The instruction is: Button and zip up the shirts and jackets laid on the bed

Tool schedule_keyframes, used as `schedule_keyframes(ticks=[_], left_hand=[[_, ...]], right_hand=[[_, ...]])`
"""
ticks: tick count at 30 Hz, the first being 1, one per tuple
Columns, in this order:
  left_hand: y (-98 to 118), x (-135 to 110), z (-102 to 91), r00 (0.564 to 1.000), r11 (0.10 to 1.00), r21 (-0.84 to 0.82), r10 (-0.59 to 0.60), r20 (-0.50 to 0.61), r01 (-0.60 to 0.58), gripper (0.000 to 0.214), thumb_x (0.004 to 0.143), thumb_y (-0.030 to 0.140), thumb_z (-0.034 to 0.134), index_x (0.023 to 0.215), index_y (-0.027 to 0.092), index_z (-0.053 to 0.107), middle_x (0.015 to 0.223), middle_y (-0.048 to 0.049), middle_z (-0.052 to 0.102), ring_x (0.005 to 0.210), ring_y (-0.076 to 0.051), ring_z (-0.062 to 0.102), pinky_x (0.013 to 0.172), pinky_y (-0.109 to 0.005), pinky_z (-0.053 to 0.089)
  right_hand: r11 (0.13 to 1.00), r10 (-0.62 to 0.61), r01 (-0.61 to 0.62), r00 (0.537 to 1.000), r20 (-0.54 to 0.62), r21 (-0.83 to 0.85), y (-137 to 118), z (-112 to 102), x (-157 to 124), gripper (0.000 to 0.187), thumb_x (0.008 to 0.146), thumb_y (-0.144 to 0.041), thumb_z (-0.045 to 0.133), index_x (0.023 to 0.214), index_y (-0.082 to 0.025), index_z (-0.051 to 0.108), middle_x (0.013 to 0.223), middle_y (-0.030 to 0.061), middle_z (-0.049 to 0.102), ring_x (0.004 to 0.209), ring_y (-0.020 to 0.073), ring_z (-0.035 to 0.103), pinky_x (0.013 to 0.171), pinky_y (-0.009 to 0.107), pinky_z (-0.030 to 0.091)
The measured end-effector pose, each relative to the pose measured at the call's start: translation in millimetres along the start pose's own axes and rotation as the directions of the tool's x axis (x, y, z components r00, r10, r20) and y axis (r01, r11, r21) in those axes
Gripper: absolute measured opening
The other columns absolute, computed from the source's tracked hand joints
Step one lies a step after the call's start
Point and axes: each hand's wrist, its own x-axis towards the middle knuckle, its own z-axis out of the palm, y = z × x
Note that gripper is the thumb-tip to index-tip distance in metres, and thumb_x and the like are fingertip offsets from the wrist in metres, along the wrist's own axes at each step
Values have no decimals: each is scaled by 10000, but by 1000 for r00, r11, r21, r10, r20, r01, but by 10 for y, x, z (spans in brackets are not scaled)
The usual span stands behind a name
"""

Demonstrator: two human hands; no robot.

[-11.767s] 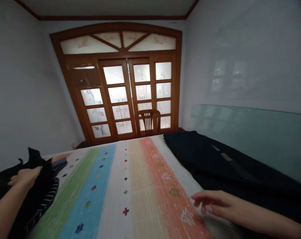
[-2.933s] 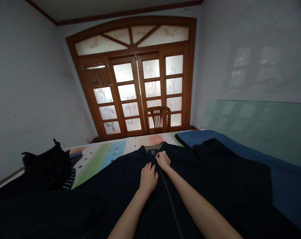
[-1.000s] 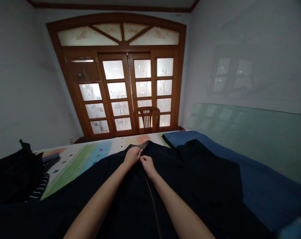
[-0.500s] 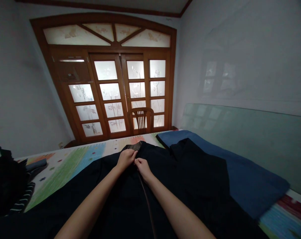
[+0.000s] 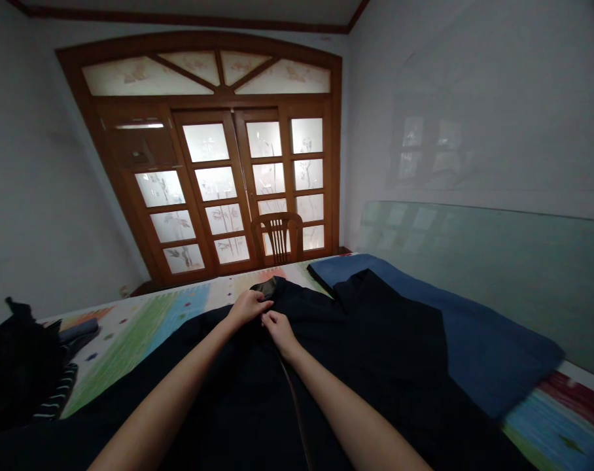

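Bedroom, white walls, wooden double doors (image 5: pixel 209 190) w/ frosted glass panes at far end, wooden chair (image 5: pixel 277 239) in front of them. Glass panel (image 5: pixel 473 255) leans along right wall. Bed w/ multicolour striped cover (image 5: pixel 125 340) fills the lower frame, blue cloth (image 5: pixel 473 327) lying on its right side.

Long navy garment (image 5: pixel 375 366) spread over the bed, approx. centred, partly on top of the blue cloth. Brown strip (image 5: pixel 292 405) runs down its middle toward the viewer. Dark shiny lining (image 5: pixel 265 286) shows at the far end, just past the hands.

Left hand (image 5: pixel 248 309) curled, grasping the navy garment near that far end. Right hand (image 5: pixel 277 330) just beside it, fingers (image 5: pixel 267 318) pinched on the cloth at top of the strip. Exact grip pt hard to see, dark on dark.

Far left of bed: black clothing heap (image 5: pixel 17 366), striped dark item (image 5: pixel 56 400) and grey-blue folded item (image 5: pixel 78 330) beside it, well apart from both hands.
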Motion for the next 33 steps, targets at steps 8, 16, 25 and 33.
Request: schedule_keyframes(ticks=[8, 16, 25, 33], left_hand=[[-60, 102, 27, 999, 991, -135, 21, 42, -15, 413, 593, 423, 528, 381, 185, 266, 381, 76, 219, 422, -68, 225, 442, -234, 151], [-60, 188, -276, 999, 965, -261, -19, 25, 25, 397, 589, 509, 498, 434, 177, 346, 432, 67, 294, 439, -68, 268, 431, -216, 204], [-27, 195, -428, 997, 958, -278, -72, -15, 65, 396, 540, 530, 521, 427, 165, 416, 414, 56, 341, 432, -79, 305, 420, -218, 221], [-51, 250, -617, 992, 980, -179, -103, -75, 88, 357, 579, 500, 480, 463, 162, 464, 434, 45, 390, 444, -95, 366, 437, -216, 272]], right_hand=[[999, 41, -41, 999, -10, -18, -15, 2, -8, 228, 704, -263, 445, 490, -184, 436, 434, -65, 341, 452, 92, 335, 464, 211, 253], [990, 104, -101, 994, 32, -95, 3, -135, -117, 234, 664, -209, 503, 438, -169, 460, 436, -60, 402, 480, 91, 361, 504, 210, 247], [916, 393, -369, 905, 162, -157, -191, -300, -656, 257, 737, -186, 434, 482, -156, 449, 395, -69, 348, 379, 63, 291, 418, 200, 204], [801, 592, -542, 782, 197, -256, -590, -506, -1375, 227, 750, -172, 432, 526, -146, 462, 438, -60, 376, 382, 48, 302, 390, 178, 210]])
